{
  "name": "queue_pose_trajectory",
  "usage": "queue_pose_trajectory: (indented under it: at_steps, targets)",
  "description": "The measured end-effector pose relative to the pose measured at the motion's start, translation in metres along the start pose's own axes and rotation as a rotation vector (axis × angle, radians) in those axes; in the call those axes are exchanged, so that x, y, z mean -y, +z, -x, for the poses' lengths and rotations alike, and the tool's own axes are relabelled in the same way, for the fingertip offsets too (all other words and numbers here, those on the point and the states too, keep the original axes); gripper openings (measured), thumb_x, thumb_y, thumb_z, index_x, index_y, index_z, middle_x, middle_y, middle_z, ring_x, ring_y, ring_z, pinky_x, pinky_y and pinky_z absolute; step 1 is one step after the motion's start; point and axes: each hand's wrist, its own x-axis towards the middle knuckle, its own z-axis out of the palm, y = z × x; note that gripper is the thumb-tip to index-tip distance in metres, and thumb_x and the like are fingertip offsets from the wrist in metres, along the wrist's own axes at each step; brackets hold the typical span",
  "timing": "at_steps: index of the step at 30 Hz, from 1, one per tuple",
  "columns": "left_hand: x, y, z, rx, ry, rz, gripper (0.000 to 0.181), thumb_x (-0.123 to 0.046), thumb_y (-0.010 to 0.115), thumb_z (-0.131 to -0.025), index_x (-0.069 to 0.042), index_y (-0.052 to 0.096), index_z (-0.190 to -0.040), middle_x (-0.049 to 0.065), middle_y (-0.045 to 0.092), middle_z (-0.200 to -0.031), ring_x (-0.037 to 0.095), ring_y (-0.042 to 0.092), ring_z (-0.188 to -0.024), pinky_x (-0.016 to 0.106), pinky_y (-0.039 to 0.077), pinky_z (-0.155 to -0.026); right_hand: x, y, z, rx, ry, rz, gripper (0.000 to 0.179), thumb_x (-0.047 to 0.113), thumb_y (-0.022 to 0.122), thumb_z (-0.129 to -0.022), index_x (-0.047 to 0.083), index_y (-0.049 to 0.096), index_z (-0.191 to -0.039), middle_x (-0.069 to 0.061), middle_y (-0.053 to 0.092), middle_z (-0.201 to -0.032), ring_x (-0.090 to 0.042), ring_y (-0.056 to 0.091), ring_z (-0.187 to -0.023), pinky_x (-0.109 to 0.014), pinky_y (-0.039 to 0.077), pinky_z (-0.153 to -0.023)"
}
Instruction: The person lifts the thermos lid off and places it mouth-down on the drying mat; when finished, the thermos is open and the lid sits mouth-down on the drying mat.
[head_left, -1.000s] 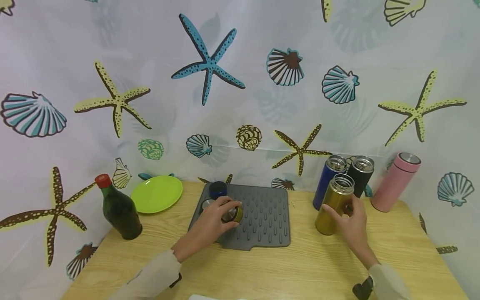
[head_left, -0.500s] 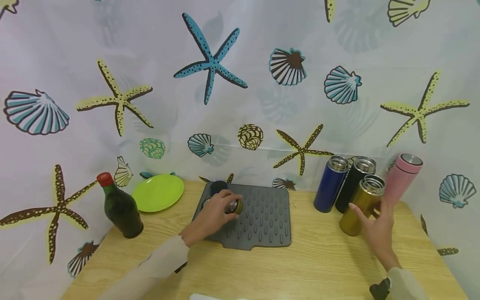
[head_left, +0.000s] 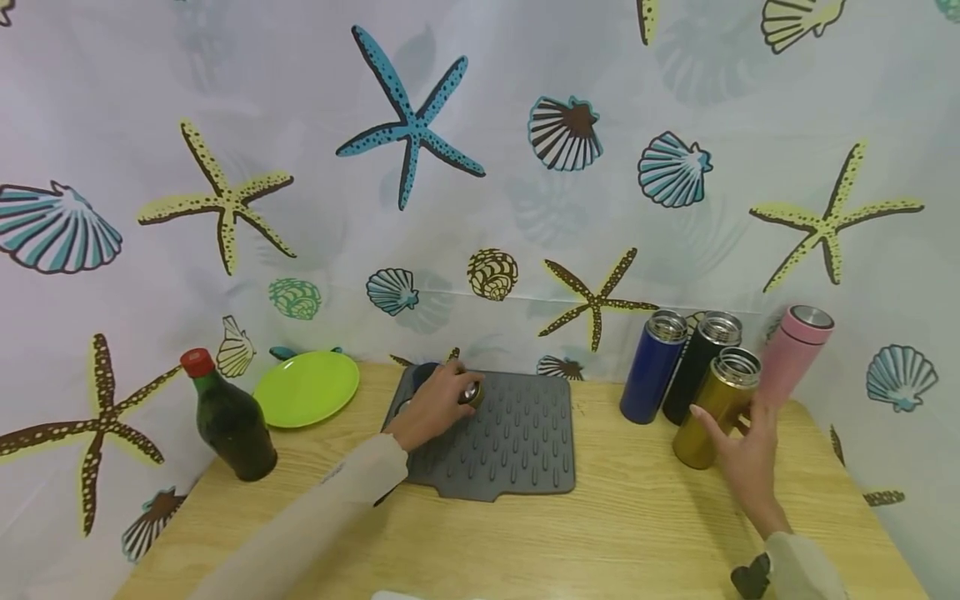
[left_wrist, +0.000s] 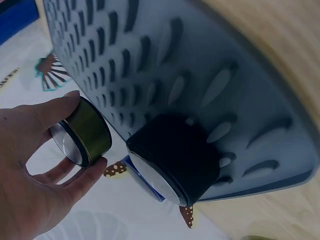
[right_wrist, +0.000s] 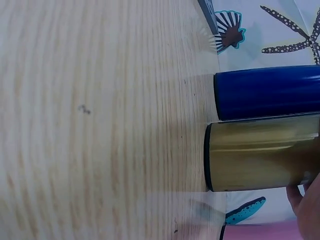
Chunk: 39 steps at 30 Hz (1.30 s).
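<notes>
My left hand (head_left: 435,404) pinches a gold flask lid (left_wrist: 92,132) between thumb and fingers over the back left of a grey ridged drying mat (head_left: 517,450). Whether that lid touches the mat I cannot tell. Close beside it, a black lid (left_wrist: 175,155) and a blue lid (left_wrist: 142,181) sit on the mat. My right hand (head_left: 750,458) holds the side of a gold flask (head_left: 711,417), which stands upright and lidless on the table. Behind it are an open blue flask (head_left: 645,375) and an open black flask (head_left: 696,362). A pink flask (head_left: 791,354), lid on, stands to the right.
At the left, a dark green bottle (head_left: 236,429) with a red cap stands near a lime-green plate (head_left: 307,387). A shell-and-starfish cloth (head_left: 330,225) hangs behind the wooden table (head_left: 570,542). Part of a white object (head_left: 393,596) shows at the front edge.
My left hand has moved the gold lid toward the back of the mat. My right hand has shifted the gold flask to the right, in front of the black flask.
</notes>
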Motion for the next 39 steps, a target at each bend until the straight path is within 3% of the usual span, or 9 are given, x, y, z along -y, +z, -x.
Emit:
queue_pose_trajectory:
  at_steps: [7,14,17,22,26,29,32,39]
  targets:
    - [0.008,0.018,-0.028,0.016,0.034,-0.068,0.050,-0.003,0.083,-0.088,-0.005,0.068,-0.135,0.018,0.062,-0.125,0.034,0.064,-0.113,0.049,0.057,-0.094,-0.002,0.000,0.000,-0.012,0.000,-0.001,0.073,0.011,0.089,-0.084,0.009,0.054,-0.148,0.007,0.050,-0.125,-0.008,0.051,-0.110,-0.009,0.044,-0.088]
    - [0.019,0.034,-0.043,0.093,-0.112,-0.065,0.049,-0.008,0.087,-0.084,-0.004,0.071,-0.130,0.013,0.073,-0.123,0.030,0.067,-0.116,0.044,0.054,-0.102,-0.001,0.008,0.003,-0.019,0.012,-0.014,0.075,0.009,0.089,-0.084,0.014,0.055,-0.150,0.009,0.049,-0.127,-0.005,0.050,-0.110,-0.012,0.044,-0.088]
    - [0.017,0.036,-0.047,0.130,-0.119,-0.116,0.050,-0.010,0.088,-0.084,-0.004,0.071,-0.130,0.014,0.073,-0.122,0.031,0.067,-0.116,0.044,0.056,-0.100,0.002,0.009,0.005,-0.040,0.012,-0.022,0.072,0.005,0.087,-0.084,0.011,0.055,-0.149,0.012,0.048,-0.126,-0.005,0.050,-0.110,-0.013,0.044,-0.089]
    - [0.002,0.034,-0.051,0.155,-0.097,-0.261,0.043,-0.012,0.087,-0.087,-0.003,0.070,-0.126,0.018,0.073,-0.118,0.036,0.069,-0.112,0.052,0.056,-0.099,0.024,0.005,0.010,-0.074,-0.013,-0.056,0.068,0.001,0.084,-0.084,0.003,0.056,-0.146,0.008,0.047,-0.124,-0.006,0.049,-0.106,-0.015,0.044,-0.087]
    - [-0.004,0.036,-0.053,0.143,-0.106,-0.363,0.030,-0.012,0.082,-0.092,-0.004,0.072,-0.119,0.017,0.073,-0.115,0.037,0.067,-0.112,0.055,0.055,-0.099,0.010,0.005,0.008,-0.069,0.006,-0.045,0.074,0.004,0.086,-0.084,0.010,0.055,-0.150,0.003,0.047,-0.129,-0.004,0.048,-0.108,-0.014,0.043,-0.087]
    - [-0.008,0.039,-0.054,0.120,-0.086,-0.421,0.019,-0.006,0.076,-0.095,-0.004,0.074,-0.114,0.016,0.070,-0.112,0.036,0.066,-0.110,0.050,0.059,-0.093,-0.007,0.007,0.005,-0.064,0.031,-0.020,0.077,0.006,0.088,-0.083,0.015,0.053,-0.152,0.002,0.047,-0.133,-0.004,0.048,-0.110,-0.014,0.043,-0.089]
    - [-0.011,0.040,-0.051,0.095,-0.072,-0.440,0.015,-0.002,0.072,-0.097,-0.005,0.074,-0.112,0.015,0.067,-0.112,0.034,0.064,-0.112,0.048,0.059,-0.090,-0.009,0.008,0.004,-0.067,0.035,-0.020,0.077,0.005,0.087,-0.084,0.015,0.053,-0.152,0.000,0.047,-0.132,-0.004,0.047,-0.110,-0.015,0.043,-0.089]
    - [-0.011,0.041,-0.048,0.110,-0.089,-0.441,0.019,-0.004,0.068,-0.100,-0.005,0.073,-0.119,0.014,0.065,-0.116,0.034,0.062,-0.114,0.048,0.058,-0.094,-0.002,0.007,0.007,-0.042,0.040,-0.042,0.075,0.008,0.087,-0.085,0.016,0.053,-0.152,0.009,0.044,-0.130,-0.005,0.049,-0.112,-0.012,0.044,-0.090]
